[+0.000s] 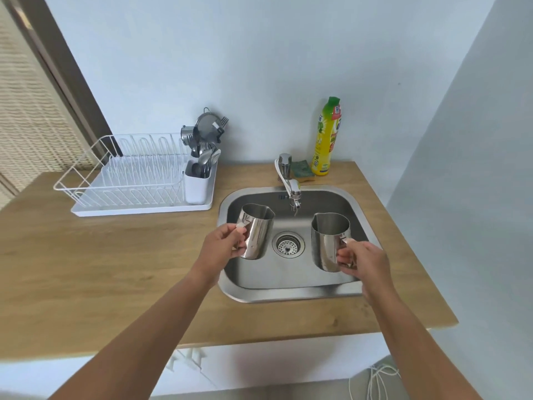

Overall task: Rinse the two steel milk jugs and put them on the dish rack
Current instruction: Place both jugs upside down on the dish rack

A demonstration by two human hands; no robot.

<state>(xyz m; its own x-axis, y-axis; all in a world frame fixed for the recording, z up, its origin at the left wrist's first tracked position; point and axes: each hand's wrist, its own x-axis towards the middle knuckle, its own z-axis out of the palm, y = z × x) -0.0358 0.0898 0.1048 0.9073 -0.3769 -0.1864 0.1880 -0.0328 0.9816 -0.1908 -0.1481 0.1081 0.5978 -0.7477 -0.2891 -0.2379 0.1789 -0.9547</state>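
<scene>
Head view: the left hand has its grip closed on the handle of 1 polished steel milk jug, held tilted over the left side of the stainless steel sink. The right hand grips the handle of the 2nd steel milk jug, upright over the right side. Both flank the chrome tap, with no water visible. The jugs look rigid, light and slippery when wet, so the handles suit best. The white wire dish rack waits on the wooden worktop.

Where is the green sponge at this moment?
In the head view, the green sponge lies on the wooden counter behind the sink, between the tap and the yellow soap bottle.
</scene>
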